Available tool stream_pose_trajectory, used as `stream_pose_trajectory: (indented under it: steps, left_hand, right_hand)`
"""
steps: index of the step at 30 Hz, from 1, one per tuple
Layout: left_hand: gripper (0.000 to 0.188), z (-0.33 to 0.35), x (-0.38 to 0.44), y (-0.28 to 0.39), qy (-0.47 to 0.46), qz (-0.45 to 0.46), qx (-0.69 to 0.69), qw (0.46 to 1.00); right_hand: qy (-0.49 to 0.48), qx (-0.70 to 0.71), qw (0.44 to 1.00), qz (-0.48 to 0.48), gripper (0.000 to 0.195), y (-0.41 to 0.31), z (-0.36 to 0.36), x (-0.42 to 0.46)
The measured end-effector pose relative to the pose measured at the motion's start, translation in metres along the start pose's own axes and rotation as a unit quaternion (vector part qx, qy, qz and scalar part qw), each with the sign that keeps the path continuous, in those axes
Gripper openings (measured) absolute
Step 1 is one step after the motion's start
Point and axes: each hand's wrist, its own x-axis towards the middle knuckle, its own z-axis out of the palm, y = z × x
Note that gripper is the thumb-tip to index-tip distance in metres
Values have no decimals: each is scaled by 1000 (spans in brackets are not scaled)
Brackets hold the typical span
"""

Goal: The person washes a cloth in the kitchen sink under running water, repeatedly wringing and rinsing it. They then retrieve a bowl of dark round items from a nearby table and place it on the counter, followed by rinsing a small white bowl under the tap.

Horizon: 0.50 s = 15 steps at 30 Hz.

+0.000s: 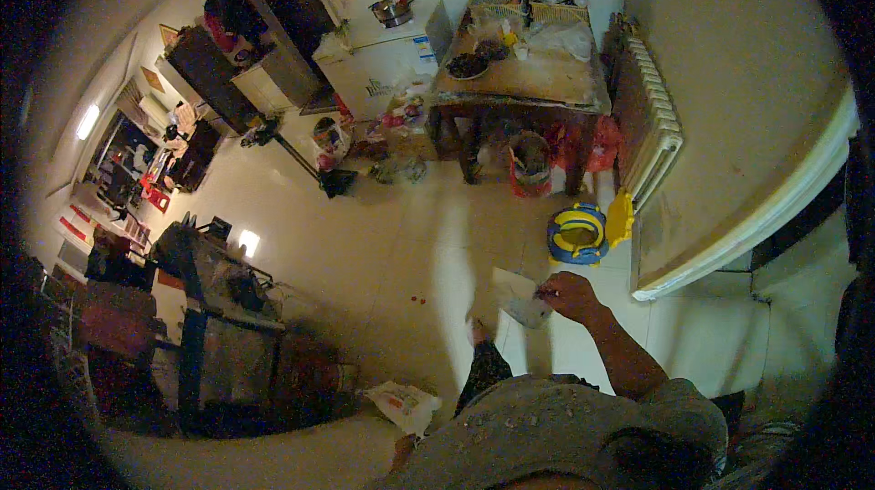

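My right hand (569,296) is raised before me over the tiled floor, its fingers closed on the edge of a pale, thin bag or sheet (523,298) that hangs to its left. At the lower middle, beside my body, is a white plastic bag (405,406) with reddish print. Part of my left arm or hand (403,452) shows just below this bag; the fingers are hidden, so their hold on it is unclear. Two small red round things (418,299) lie on the floor left of the pale bag.
A blue and yellow child's potty (577,233) stands on the floor by a white radiator (653,121). Behind it is a wooden table (533,83) with bowls, baskets and bags. A red bucket (530,165) sits beneath. Dark furniture (232,346) stands at the left.
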Motion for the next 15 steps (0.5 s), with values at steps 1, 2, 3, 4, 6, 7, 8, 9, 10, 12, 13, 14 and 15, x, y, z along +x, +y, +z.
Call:
stream_pose_trajectory:
  steps: [1,2,3,4,6,7,8,9,10,12,13,14,15]
  left_hand:
    - [24,-8,19,25,1,-1,-10,1000]
    - [24,-17,38,50,-1,-3,-18,1000]
    - [24,-29,62,84,-6,3,-18,1000]
    - [24,-43,86,117,-10,10,-16,1000]
    - [24,-76,134,186,-18,32,-13,999]
    - [24,-96,159,217,-27,45,-3,999]
    - [24,-119,189,253,-35,66,10,997]
    - [24,-134,217,295,-49,96,15,994]
    - [24,-149,249,337,-58,127,20,990]
    - [24,-164,318,435,-107,181,-35,977]
    - [25,-176,349,482,-155,177,-175,956]
    - [25,-187,379,535,-211,155,-334,905]
    - [25,-193,405,587,-233,161,-388,877]
  right_hand:
    - [-12,-4,1000,1,17,2,1,42]
    - [-24,-9,1000,3,16,4,2,85]
    - [-29,-14,999,8,16,5,1,128]
    - [-5,20,999,44,16,12,4,170]
    - [-7,42,993,110,16,33,35,215]
    - [-13,53,987,152,16,33,38,231]
    - [26,41,986,162,16,33,39,254]
    - [60,36,984,163,16,37,35,282]
    - [94,32,982,161,16,44,28,313]
    - [123,-4,976,180,16,69,15,368]
    - [138,4,975,175,15,77,8,397]
    - [159,12,973,167,15,84,-3,429]
    - [178,17,971,161,14,92,-14,459]
